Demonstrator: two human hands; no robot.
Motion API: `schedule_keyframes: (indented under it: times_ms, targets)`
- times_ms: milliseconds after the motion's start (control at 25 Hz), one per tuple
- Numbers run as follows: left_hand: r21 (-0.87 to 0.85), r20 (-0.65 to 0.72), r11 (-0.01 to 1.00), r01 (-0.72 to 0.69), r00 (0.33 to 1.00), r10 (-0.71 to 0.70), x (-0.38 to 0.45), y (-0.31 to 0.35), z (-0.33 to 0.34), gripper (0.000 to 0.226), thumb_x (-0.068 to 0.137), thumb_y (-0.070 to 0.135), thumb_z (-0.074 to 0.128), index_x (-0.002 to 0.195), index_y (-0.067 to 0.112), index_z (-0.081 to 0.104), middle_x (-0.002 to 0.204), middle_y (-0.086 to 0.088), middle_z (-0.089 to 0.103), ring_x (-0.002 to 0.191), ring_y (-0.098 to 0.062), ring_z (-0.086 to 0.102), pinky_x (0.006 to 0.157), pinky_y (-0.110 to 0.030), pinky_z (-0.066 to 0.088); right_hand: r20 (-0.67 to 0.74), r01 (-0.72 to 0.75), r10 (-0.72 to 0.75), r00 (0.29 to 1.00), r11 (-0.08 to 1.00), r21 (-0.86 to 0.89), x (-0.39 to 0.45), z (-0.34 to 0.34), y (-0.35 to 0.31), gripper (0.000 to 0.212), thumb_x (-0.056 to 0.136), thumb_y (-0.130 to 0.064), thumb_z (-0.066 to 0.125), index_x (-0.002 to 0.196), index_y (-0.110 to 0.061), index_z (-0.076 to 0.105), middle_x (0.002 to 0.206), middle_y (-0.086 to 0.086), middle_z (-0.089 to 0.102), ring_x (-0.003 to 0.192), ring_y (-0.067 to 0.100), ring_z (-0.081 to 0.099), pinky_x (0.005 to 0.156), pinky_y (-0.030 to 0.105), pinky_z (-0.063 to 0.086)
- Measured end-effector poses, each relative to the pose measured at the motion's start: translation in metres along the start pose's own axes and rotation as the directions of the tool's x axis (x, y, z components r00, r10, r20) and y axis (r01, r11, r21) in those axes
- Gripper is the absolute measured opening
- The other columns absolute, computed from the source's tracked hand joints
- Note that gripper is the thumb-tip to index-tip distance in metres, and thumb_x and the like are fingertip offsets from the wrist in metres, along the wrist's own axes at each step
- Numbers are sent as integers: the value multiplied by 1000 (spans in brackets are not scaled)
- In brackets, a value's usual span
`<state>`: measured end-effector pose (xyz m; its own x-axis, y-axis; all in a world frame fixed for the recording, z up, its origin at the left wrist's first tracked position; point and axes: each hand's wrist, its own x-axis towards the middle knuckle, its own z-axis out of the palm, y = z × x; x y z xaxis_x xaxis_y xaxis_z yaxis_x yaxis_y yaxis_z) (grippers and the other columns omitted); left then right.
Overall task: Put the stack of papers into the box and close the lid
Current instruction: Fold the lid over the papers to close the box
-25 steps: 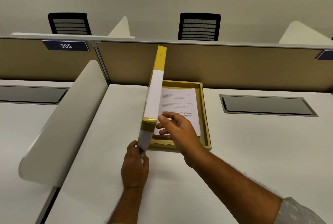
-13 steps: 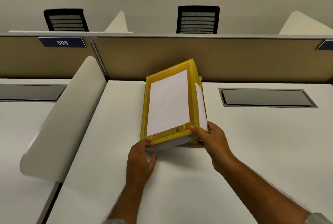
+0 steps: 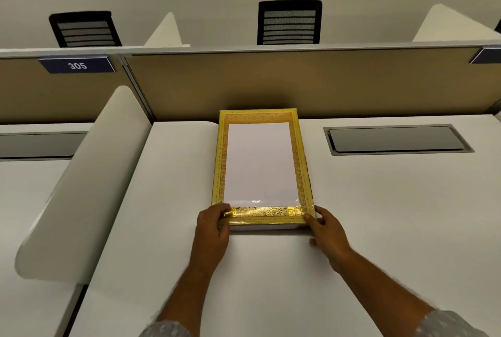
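The box [image 3: 261,168] lies flat on the white worktop [image 3: 379,214], with its lid [image 3: 260,117] down over it, and its long side runs away from the person toward the brown partition [image 3: 325,84]. Its near short edge is between the two hands. The left hand [image 3: 214,231] sits at the near left corner: the fingers [image 3: 221,208] curl over the top of the lid and the thumb presses on the front edge, so this grip is closed on the corner of the lid. The right hand [image 3: 328,233] sits at the near right corner, with the fingertips touching the corner and the side of the lid; the palm rests on the worktop just beside the box. How firmly this grip pinches the lid I cannot tell.

The lid is yellow-gold with a fine printed border all around, and in the middle it has a large white rectangle (it looks like plain paper or a blank panel). The near strip of the border is shiny and shows a dark flower-like pattern. Under the front edge of the lid a thin pale line is visible. The stack of papers is not visible, as the lid covers the inside of the box.

To the left stands a curved white divider [image 3: 81,187], and to the right a grey hatch [image 3: 395,138] is set into the worktop, well apart from the box. Behind the partition stand two black chairs [image 3: 289,22], and a blue sign [image 3: 77,65] reads 305.
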<state>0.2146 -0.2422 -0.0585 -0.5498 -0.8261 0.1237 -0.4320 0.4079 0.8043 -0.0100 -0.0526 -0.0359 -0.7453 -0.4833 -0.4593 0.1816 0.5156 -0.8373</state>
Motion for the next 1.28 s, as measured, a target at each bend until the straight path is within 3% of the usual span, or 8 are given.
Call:
schedule_keyframes:
  times_ms: [160, 280, 440, 640, 800, 920, 1080, 1280]
  targets:
    - [13, -42, 999, 47, 998, -47, 20, 3, 0, 46, 90, -7, 68, 133, 9, 65, 142, -9, 61, 132, -24, 53, 110, -38, 48, -54, 59, -75, 996, 969, -241, 22, 1, -6, 54, 102, -33, 66, 151, -13, 56, 146, 18, 53, 127, 33, 61, 107, 43, 52]
    - [-12, -35, 998, 67, 997, -68, 44, 4, 1, 42, 91, -7, 66, 130, 7, 68, 145, -10, 55, 131, -20, 53, 108, -36, 51, -18, 69, -78, 997, 947, -313, 36, 2, -15, 60, 101, -31, 68, 155, -14, 48, 148, 15, 53, 128, 31, 62, 103, 42, 54]
    - [28, 67, 985, 170, 983, -172, 87, 6, 1, 51, 95, 0, 63, 144, 11, 57, 149, -10, 51, 132, -28, 56, 103, -28, 46, 18, 141, -147, 989, 895, -423, 59, 10, -38, 57, 104, -28, 60, 157, -18, 41, 147, 12, 59, 125, 32, 66, 102, 46, 59]
    - [103, 169, 975, 195, 963, -211, 150, 6, 7, 56, 105, 20, 55, 159, 24, 39, 157, -11, 47, 138, -31, 54, 112, -40, 45, -24, 172, -246, 969, 740, -650, 99, 19, -69, 46, 107, -37, 51, 145, -10, 51, 135, 16, 66, 114, 33, 69, 98, 47, 60]
    - [192, 215, 972, 137, 960, -178, 197, 5, 15, 58, 108, 35, 47, 163, 30, 28, 154, -15, 51, 135, -36, 55, 111, -51, 49, 33, 232, -313, 949, 624, -746, 133, 24, -99, 64, 111, -36, 41, 169, -24, 18, 132, 18, 63, 111, 35, 70, 92, 46, 61]
    - [298, 222, 946, 127, 955, -198, 227, 6, 27, 64, 108, 49, 41, 165, 35, 18, 143, -21, 55, 129, -41, 57, 107, -55, 51, 81, 237, -291, 953, 552, -799, 164, 29, -115, 62, 112, -36, 33, 170, -25, 12, 123, 19, 67, 102, 32, 71, 85, 43, 59]
    - [399, 171, 900, 174, 950, -259, 252, 8, 39, 66, 105, 61, 32, 165, 41, 10, 138, -24, 54, 121, -43, 63, 98, -53, 54, 70, 214, -266, 961, 561, -800, 197, 34, -124, 65, 113, -38, 30, 170, -23, 3, 115, 19, 68, 83, 24, 60, 71, 36, 49]
    - [374, 177, 922, 106, 967, -183, 264, -2, 34, 63, 106, 60, 32, 163, 39, 16, 133, -21, 63, 117, -40, 66, 98, -53, 57, 36, 218, -310, 950, 577, -787, 212, 33, -114, 64, 112, -48, 25, 169, -29, 6, 117, 18, 67, 86, 28, 65, 76, 40, 53]
